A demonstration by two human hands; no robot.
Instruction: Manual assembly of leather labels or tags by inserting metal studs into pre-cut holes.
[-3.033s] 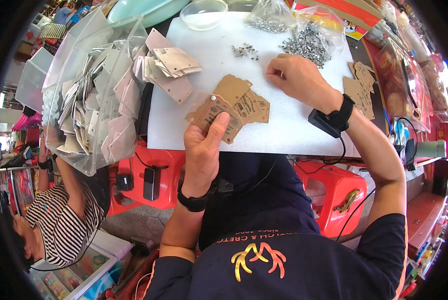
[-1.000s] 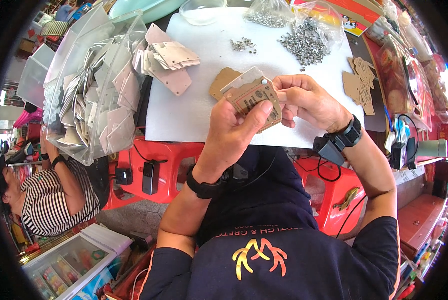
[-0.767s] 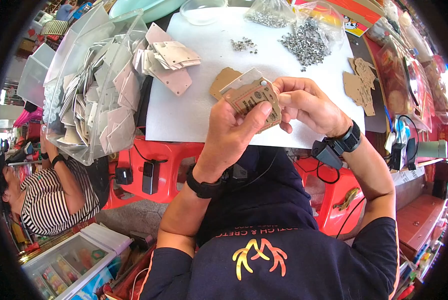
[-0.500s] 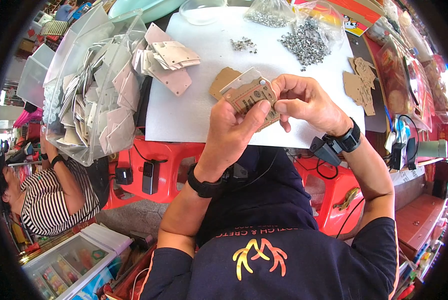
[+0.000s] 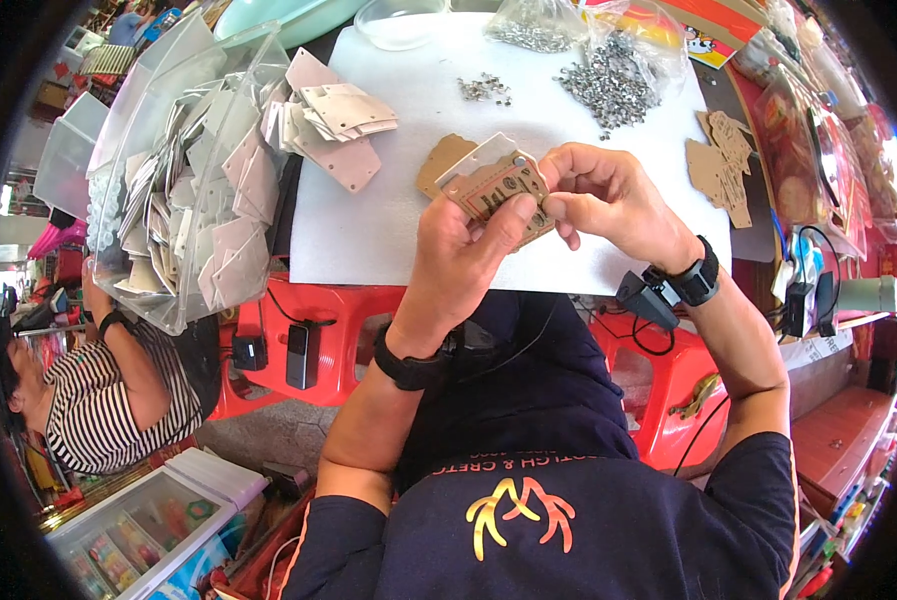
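Observation:
My left hand (image 5: 465, 240) grips a brown printed card (image 5: 493, 192) together with a pale card (image 5: 496, 150) behind it, the thumb lying across the front. At the card's right edge, the thumb and fingers of my right hand (image 5: 604, 196) are pinched together; whether something small sits between them is hidden. Another brown card (image 5: 440, 162) lies on the white board just beyond my left hand. Farther off are a small cluster of metal pieces (image 5: 485, 90) and a bigger pile of them (image 5: 608, 85).
A clear plastic bin (image 5: 173, 310) full of pale cards stands left, with a stack of pale cards (image 5: 346, 110) beside it. Brown cards (image 5: 718, 165) lie at the white board's (image 5: 358, 250) right edge. A person in a striped top (image 5: 108, 400) is at far left.
The held cards have tilted a little in my fingers. Both hands stay nearly in place, and the things on the board look unmoved.

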